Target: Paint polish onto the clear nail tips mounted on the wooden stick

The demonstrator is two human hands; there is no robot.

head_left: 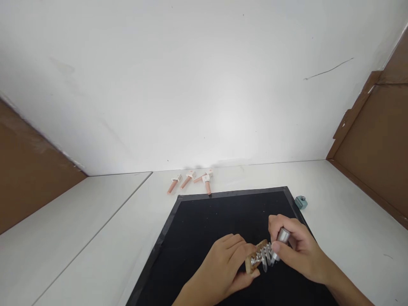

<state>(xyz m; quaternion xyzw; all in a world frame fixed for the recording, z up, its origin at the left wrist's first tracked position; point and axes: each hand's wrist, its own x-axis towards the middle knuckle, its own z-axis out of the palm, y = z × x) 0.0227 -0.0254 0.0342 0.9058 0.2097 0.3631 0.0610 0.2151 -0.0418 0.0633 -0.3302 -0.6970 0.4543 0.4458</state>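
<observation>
Left hand gripping small wooden block steady over black mat, right hand pinching silver, seemingly metal cylinder; best kept aligned.

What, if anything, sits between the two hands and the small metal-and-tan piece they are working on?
Nothing visible. The left hand already grips the tan end of the piece, and the right hand pinches its silver cylinder end. Both hold it over the black mat.
</observation>
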